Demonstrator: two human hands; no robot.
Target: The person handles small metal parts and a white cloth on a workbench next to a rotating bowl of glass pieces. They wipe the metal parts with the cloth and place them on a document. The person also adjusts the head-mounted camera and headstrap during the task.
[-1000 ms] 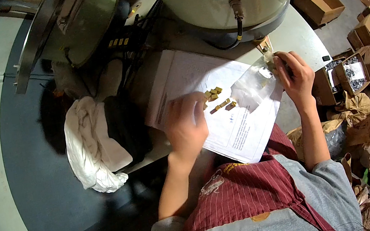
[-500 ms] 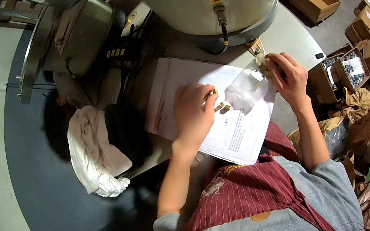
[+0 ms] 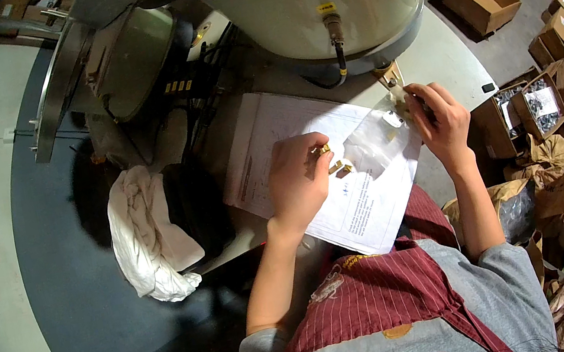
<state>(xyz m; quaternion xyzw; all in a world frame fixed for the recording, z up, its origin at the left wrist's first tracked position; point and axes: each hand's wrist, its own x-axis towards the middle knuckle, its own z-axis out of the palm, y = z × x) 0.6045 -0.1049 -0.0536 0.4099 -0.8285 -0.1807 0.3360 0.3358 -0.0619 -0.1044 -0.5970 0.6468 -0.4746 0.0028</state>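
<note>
Left fingers (image 3: 310, 141) round brassy blocks (image 3: 324, 148), right fingers (image 3: 422, 91) at filmy bag (image 3: 372, 143)

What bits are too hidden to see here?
All in the head view:
How many brass-coloured pieces the left hand holds: its fingers cover some.
Where the clear bag is pinched: the right hand covers it.
The top of the pale machine: cut off by the upper edge.
</note>
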